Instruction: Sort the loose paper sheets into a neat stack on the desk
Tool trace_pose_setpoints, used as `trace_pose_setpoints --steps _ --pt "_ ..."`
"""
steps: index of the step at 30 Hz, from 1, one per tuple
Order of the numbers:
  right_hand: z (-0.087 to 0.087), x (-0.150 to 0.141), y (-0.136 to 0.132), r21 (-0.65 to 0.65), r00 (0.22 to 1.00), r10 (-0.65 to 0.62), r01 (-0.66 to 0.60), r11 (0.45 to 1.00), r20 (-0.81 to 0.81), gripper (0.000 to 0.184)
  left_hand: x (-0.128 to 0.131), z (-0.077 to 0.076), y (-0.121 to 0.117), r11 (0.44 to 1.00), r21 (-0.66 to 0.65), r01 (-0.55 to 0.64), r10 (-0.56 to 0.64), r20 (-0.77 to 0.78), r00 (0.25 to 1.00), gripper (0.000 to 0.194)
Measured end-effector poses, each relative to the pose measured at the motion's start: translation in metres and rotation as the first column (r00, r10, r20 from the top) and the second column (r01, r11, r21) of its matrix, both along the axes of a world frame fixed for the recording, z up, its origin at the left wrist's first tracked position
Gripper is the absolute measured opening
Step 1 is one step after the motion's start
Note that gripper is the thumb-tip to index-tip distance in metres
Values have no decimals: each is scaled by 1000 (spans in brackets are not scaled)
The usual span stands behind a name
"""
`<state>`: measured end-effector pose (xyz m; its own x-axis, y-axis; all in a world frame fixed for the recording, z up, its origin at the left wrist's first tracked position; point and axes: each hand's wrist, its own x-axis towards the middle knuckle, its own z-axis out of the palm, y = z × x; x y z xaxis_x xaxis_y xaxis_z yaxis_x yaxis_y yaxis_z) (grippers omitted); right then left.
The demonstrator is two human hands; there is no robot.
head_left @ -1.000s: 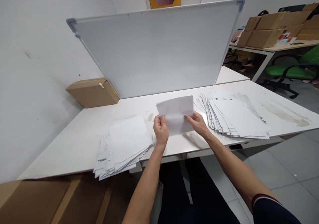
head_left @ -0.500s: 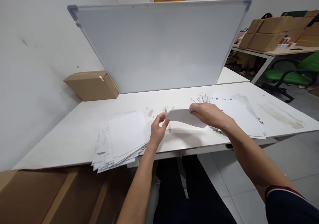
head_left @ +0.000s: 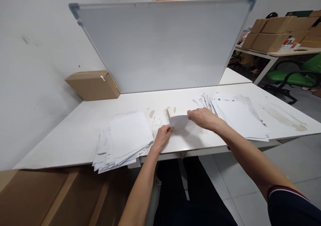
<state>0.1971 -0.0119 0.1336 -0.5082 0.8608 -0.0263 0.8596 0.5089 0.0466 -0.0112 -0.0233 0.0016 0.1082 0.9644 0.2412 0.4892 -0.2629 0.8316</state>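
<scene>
white paper (head_left: 179, 121) was mid-frame — left hand (head_left: 162, 138) clamped its fingers on the lower left, right hand (head_left: 204, 118) on the upper right; steadying seemed underway, the next move calling for even grip.

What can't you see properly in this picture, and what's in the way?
Head view, all of these:
- The tan thing: partly behind the held paper, so I can't tell what it is.
- Most sheets in the left stack: covered by the top sheet.
- Marks on the right pile: too small to read.
- The green chair: cut off by the right edge.
</scene>
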Motion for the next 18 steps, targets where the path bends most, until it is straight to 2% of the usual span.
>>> trace_pose_setpoints --steps 2,4,7,8,10,12,13,15,18 --pt "6 4 1 -16 999 -19 18 1000 -41 15 -1 4 -1 1000 -4 -3 3 39 999 26" --pt "12 13 1 -56 986 -39 30 998 -160 16 -2 11 -2 1000 -3 -14 14 135 991 29" --pt "12 30 -1 -268 894 -131 13 963 -428 20 -3 23 -1 998 28 -50 41 263 964 29" --pt "8 35 -1 -375 838 -201 -4 927 -507 20 -3 26 -1 998 31 -58 46 288 957 29" --pt "-8 43 -3 -572 703 -380 -46 819 -601 21 -2 29 1 999 17 -48 40 311 950 28" --pt "-27 48 -4 -680 575 -520 -91 727 -632 24 -1 29 3 1000 -16 -22 26 318 948 28" --pt "-37 50 -5 -701 525 -558 -106 706 -642 25 0 27 4 999 -35 -7 18 328 945 28" --pt "-51 52 -6 -701 456 -586 -128 701 -670 25 2 23 7 998 -67 21 6 376 926 28" --pt "-60 55 -4 -696 398 -603 -140 705 -691 24 4 19 10 993 -84 78 -27 490 871 41"
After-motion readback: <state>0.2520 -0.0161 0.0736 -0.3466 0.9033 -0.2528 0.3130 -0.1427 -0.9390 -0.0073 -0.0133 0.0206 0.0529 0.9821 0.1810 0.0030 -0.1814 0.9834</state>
